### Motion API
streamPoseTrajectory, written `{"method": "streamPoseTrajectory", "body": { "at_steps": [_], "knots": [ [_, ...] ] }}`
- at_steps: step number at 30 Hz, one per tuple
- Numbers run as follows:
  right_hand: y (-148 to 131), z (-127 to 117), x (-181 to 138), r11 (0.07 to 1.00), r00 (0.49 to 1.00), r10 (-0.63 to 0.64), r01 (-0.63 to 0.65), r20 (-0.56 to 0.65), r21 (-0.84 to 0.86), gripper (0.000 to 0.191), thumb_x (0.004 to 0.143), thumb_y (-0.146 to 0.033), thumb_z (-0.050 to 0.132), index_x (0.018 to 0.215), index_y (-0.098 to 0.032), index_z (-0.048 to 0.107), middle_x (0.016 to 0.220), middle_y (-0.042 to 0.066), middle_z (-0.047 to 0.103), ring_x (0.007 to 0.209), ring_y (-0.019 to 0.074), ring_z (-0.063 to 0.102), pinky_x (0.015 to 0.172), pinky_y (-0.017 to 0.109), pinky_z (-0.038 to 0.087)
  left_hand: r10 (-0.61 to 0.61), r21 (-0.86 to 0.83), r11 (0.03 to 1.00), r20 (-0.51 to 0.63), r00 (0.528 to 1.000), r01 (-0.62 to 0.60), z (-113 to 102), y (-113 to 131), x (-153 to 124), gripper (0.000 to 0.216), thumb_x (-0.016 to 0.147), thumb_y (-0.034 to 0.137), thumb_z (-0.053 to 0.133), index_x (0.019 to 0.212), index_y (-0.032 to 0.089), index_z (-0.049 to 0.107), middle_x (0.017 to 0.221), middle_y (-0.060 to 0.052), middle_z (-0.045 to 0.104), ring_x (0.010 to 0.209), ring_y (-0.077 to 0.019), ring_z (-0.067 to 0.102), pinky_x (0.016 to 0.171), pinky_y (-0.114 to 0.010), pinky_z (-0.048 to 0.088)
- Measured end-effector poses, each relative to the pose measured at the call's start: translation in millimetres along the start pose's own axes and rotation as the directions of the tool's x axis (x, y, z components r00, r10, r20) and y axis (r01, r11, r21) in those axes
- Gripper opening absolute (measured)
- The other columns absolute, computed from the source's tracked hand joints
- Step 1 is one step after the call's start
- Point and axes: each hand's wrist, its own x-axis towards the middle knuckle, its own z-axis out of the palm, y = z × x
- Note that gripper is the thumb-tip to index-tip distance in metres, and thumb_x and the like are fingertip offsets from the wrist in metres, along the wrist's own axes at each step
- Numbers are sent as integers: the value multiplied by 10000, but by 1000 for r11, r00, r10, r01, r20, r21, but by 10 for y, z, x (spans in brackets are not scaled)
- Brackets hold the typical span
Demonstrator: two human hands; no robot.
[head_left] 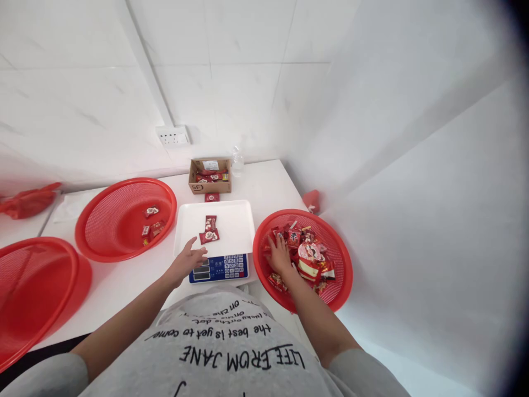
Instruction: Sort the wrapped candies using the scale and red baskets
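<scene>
Head view: two red candy packets (209,230) already on white scale tray (231,220); few more in left red basket (101,242); heap of sweets (308,256) left in right basket (343,259). Left hand (188,262) spread, resting at tray's near edge above scale keypad (219,268). Right hand (281,255) among sweets, grip not discernible. Cardboard box (209,176), bottle (237,161) behind scale; third red basket (37,292) far left; nothing blocking.

grey shirt (231,353): "LIFE FROM JANE", above it "the best is yet to come", both upside down | cardboard box (210,182) behind the scale (215,242): "SF" on its front | scale keypad and candy wrappers: too small to read
</scene>
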Motion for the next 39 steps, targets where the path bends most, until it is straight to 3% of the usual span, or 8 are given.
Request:
{"method": "streamPoseTrajectory", "body": {
  "at_steps": [7, 12, 19, 23, 27, 33, 39],
  "knots": [
    [19, -55, 285, 993, 999, 34, -37, -29, -113, 603, 835, -337, 405, 1398, -191, 246, 1499, 98, 103, 1363, 292, 20, 1063, 429, 134, -34, -1, 999, 18, 999, 34, -98, 2, -113, 718, 798, 470, 526, 1374, 171, 218, 1141, -167, 593, 951, -208, 625, 835, -354, 482],
    [-31, 30, 220, 986, 999, 45, -48, -26, -157, 561, 848, -384, 373, 1372, -195, 308, 1498, 87, 111, 1354, 330, 14, 1057, 443, 138, 26, 92, 995, 30, 999, -29, -177, -61, -149, 674, 791, 468, 514, 1347, 171, 277, 1087, -123, 618, 957, -203, 611, 830, -336, 474],
    [-37, 116, 142, 989, 1000, 5, -6, -11, -149, 614, 841, -469, 357, 1389, -211, 258, 1499, 80, 110, 1359, 294, 43, 1065, 409, 136, 13, 141, 990, 7, 1000, -14, -321, -127, -198, 593, 786, 456, 496, 1286, 168, 358, 1017, -94, 635, 922, -197, 617, 830, -342, 470],
    [-96, 62, 254, 982, 979, 183, -187, -88, -36, 600, 863, -459, 293, 1401, -201, 232, 1494, 91, 126, 1339, 325, 137, 1051, 434, 184, 19, 143, 989, 24, 1000, -22, -335, -148, -181, 579, 786, 464, 489, 1273, 172, 372, 1013, -88, 631, 919, -196, 615, 824, -337, 470],
    [-197, -11, 352, 952, 952, 305, -304, -26, 42, 563, 872, -410, 261, 1398, -209, 249, 1485, 61, 180, 1317, 356, 173, 1020, 510, 221, 26, 150, 988, 40, 999, -31, -353, -167, -147, 567, 791, 464, 478, 1267, 172, 380, 1023, -87, 624, 928, -191, 610, 833, -329, 464],
    [-202, -16, 148, 986, 982, 167, -164, 85, -32, 532, 853, -339, 317, 1371, -219, 306, 1468, 51, 237, 1321, 280, 208, 1024, 487, 240, 34, 132, 990, 53, 998, -40, -407, -214, -91, 542, 784, 460, 476, 1238, 173, 404, 1030, -82, 625, 927, -188, 610, 836, -330, 460],
    [-218, -52, -174, 996, 980, 18, 0, 199, -92, 532, 838, -263, 332, 1368, -217, 312, 1452, 93, 269, 1297, 280, 269, 1006, 477, 263, 36, 121, 992, 68, 997, -44, -390, -224, -42, 523, 771, 466, 489, 1203, 175, 444, 1007, -82, 630, 920, -198, 611, 826, -335, 459]
  ]
}}
